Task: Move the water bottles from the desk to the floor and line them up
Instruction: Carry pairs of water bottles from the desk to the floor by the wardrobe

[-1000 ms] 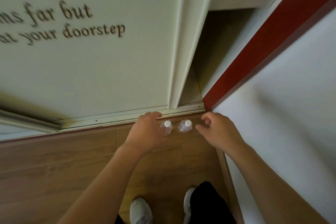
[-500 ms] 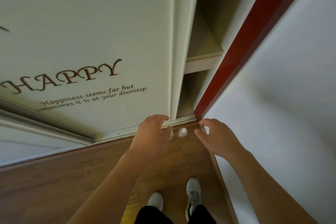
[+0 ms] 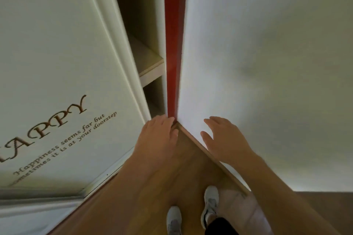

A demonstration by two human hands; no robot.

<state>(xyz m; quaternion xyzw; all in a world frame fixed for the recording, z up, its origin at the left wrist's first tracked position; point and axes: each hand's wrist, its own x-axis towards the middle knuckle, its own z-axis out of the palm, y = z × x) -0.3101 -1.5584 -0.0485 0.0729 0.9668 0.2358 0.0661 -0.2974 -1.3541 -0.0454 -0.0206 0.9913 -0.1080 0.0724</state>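
No water bottle shows in the head view; the floor corner where two of them stood is covered by my left hand [image 3: 159, 136]. That hand hangs palm down over the corner with loose fingers and nothing visible in it. My right hand [image 3: 224, 140] floats to its right in front of the white wall, fingers spread and empty. Both forearms reach in from the bottom of the view.
A cream wardrobe door [image 3: 57, 53] with brown "HAPPY" lettering fills the left. Beside it are an open shelf [image 3: 150, 66] and a red vertical strip [image 3: 173, 44]. The white wall [image 3: 267, 63] is on the right. My two white shoes [image 3: 210, 202] stand on the wooden floor [image 3: 187, 173].
The view has risen and swung to the right. Both bottles, seen between my hands before, are now out of sight behind my left hand. Both hands have lifted away, empty.
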